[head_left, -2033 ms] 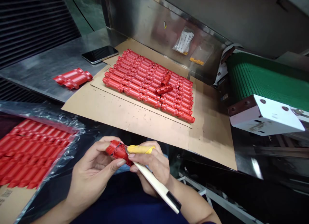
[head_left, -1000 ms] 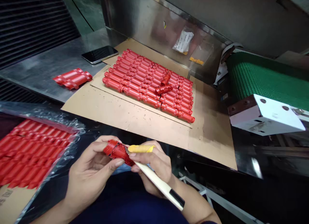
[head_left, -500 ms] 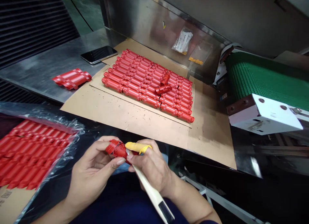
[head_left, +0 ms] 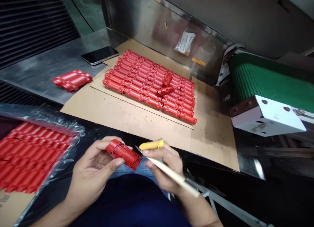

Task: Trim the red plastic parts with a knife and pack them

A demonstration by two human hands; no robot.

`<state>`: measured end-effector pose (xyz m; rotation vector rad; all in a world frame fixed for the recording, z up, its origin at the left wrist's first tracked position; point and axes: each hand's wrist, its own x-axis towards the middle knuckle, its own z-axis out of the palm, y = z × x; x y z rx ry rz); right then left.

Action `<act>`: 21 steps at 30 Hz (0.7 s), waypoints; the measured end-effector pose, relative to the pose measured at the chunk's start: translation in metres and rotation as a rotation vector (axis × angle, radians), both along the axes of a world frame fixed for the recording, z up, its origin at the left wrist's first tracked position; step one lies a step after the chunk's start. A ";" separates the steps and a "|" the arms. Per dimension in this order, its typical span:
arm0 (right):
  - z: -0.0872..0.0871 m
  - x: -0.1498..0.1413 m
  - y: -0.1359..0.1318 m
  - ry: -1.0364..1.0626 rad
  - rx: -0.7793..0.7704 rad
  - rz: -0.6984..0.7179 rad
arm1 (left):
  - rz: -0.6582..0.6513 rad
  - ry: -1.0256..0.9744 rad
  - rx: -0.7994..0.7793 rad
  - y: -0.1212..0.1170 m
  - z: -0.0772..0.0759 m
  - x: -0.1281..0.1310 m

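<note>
A red plastic half-shell [head_left: 125, 155] is pinched between the thumb and fingers of my left hand [head_left: 94, 171], its hollow, detailed side turned up towards me. My right hand [head_left: 164, 168] grips a trimming knife [head_left: 169, 171] by its long cream handle. The knife's short, thin blade points at the right end of the half-shell, a small gap away from it. A yellow finger cot [head_left: 150, 145] covers the index finger of my right hand. Beyond both hands, rows of red half-shells [head_left: 147, 80] lie on cardboard, with two loose pieces on top.
A cardboard sheet [head_left: 152, 122] covers the metal bench. On its left are several red pieces [head_left: 72, 79] and a phone [head_left: 100, 55]. A plastic-lined box [head_left: 36, 152] of red pieces stands at lower left. A green conveyor belt [head_left: 270, 80] with a white bracket [head_left: 267, 117] is at right.
My right hand has moved right, drawing the knife off the half-shell, and the handle has swung further to the right. My left hand has turned the half-shell so more of its inside shows.
</note>
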<state>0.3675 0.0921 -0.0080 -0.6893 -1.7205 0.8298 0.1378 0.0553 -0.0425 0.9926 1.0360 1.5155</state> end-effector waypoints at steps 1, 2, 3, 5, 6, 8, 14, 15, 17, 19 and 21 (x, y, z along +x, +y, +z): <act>0.001 -0.004 0.000 -0.094 0.093 -0.070 | 0.009 0.022 0.026 0.000 0.002 0.002; 0.001 -0.009 -0.001 -0.144 0.157 -0.105 | 0.015 0.042 0.043 0.000 0.004 0.003; 0.001 -0.012 -0.002 -0.154 0.186 -0.107 | 0.021 0.056 0.056 0.000 0.005 0.004; 0.003 -0.015 -0.003 -0.094 0.170 -0.044 | 0.031 0.061 0.049 0.000 0.006 0.004; 0.004 -0.015 -0.003 -0.049 0.144 0.002 | 0.036 0.054 0.029 0.000 0.005 0.003; 0.007 -0.010 -0.004 0.010 0.090 0.057 | 0.023 0.002 -0.042 0.001 0.006 0.000; 0.013 0.001 0.006 -0.051 -0.424 -0.121 | -0.277 -0.325 -0.446 0.008 0.027 0.000; 0.012 0.000 0.009 -0.031 -0.591 -0.057 | -0.295 -0.318 -0.492 0.009 0.030 -0.001; 0.009 -0.004 0.013 0.020 -0.873 0.100 | -0.312 -0.283 -0.540 0.011 0.031 -0.002; 0.005 -0.008 0.013 0.051 -1.032 0.170 | -0.342 -0.290 -0.526 0.012 0.027 -0.005; 0.002 -0.011 0.009 0.048 -1.013 0.135 | -0.300 -0.286 -0.439 0.010 0.021 -0.008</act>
